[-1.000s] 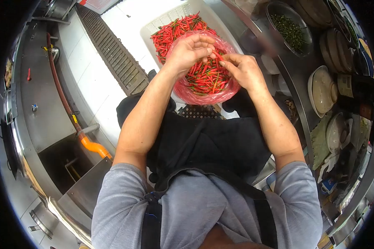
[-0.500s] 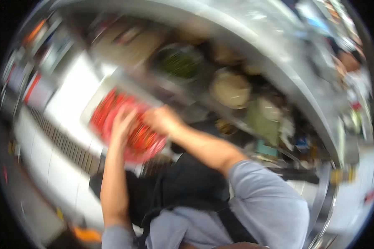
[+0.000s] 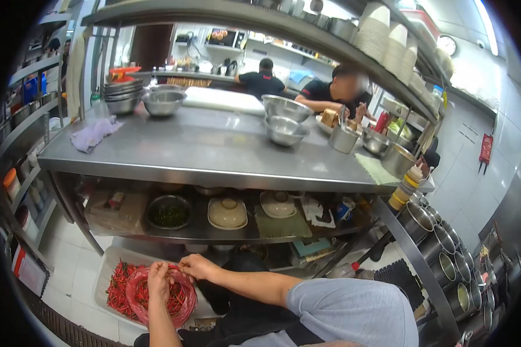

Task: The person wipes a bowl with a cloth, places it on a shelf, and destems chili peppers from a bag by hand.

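Below me, red chili peppers (image 3: pixel 117 292) fill a white plastic basket (image 3: pixel 102 272). A pinkish-red plastic bag (image 3: pixel 185 312) lies in the basket with its mouth open, and more chilies show inside. Over the bag's mouth, my left hand (image 3: pixel 158 280) is closed with its fingertips pinched together. My right hand (image 3: pixel 199 267) comes in from the right, also pinching, close to the left fingertips. A red chili pepper (image 3: pixel 174 268) seems to span the gap between both hands; the fingers partly cover it.
A steel table (image 3: pixel 202 144) stands ahead, with metal bowls (image 3: pixel 286 130) on top. Its lower shelf holds a bowl of chopped greens (image 3: pixel 169 212) and lidded dishes (image 3: pixel 227 213). Two people work beyond the table. Several pots (image 3: pixel 446 266) stand at the right.
My view has tilted up and sharpened from a blur, bringing the tabletop and people into sight. Both hands stay close together over the bag of chilies.
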`<state>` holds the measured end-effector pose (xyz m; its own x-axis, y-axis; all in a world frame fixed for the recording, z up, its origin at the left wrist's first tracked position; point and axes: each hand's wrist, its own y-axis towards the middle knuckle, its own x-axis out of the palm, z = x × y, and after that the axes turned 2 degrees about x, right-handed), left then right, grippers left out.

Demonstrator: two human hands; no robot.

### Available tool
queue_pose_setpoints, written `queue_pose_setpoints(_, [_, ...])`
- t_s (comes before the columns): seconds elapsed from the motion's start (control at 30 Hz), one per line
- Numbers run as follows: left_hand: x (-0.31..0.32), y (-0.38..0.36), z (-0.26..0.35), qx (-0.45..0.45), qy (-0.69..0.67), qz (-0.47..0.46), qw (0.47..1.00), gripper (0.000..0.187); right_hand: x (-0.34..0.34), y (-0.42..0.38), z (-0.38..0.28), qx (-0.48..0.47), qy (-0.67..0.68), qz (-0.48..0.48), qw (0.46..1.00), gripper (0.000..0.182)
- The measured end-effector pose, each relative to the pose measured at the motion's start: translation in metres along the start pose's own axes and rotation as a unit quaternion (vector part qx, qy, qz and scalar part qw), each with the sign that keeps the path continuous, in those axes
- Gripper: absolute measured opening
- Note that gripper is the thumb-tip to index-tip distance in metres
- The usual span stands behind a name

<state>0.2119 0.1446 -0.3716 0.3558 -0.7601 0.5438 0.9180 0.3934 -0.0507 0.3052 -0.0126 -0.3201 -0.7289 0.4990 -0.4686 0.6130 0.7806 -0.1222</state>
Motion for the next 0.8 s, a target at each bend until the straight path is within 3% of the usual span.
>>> queue_pose_setpoints(0.07, [0.005,-0.011,0.012,-0.010,-0.088,-0.016,0.996,0.010,0.002,-0.006,-0.010,-0.033,-0.013,0.003,0.999,0.014])
queue_pose_setpoints(0.2, [-0.006,-0.020,0.022,0.007,-0.112,-0.045,0.993,0.010,0.009,-0.014,-0.030,-0.073,-0.051,-0.003,0.996,0.014])
queue_pose_setpoints(0.4, [-0.005,-0.037,0.035,0.088,-0.061,-0.076,0.991,0.008,0.017,-0.012,-0.040,0.029,0.071,-0.043,0.996,0.015])
queue_pose_setpoints(0.47, [-0.002,-0.043,0.042,0.091,-0.077,-0.073,0.990,0.008,0.019,-0.009,-0.035,-0.039,0.069,-0.038,0.996,0.015])
queue_pose_setpoints(0.6, [-0.011,-0.045,0.043,0.095,-0.133,-0.069,0.984,0.007,0.033,-0.003,-0.028,-0.087,0.102,-0.030,0.990,0.013])
queue_pose_setpoints(0.8, [-0.017,-0.045,0.046,0.078,-0.123,-0.084,0.986,0.008,0.033,-0.007,-0.040,-0.081,0.149,-0.078,0.982,0.016])
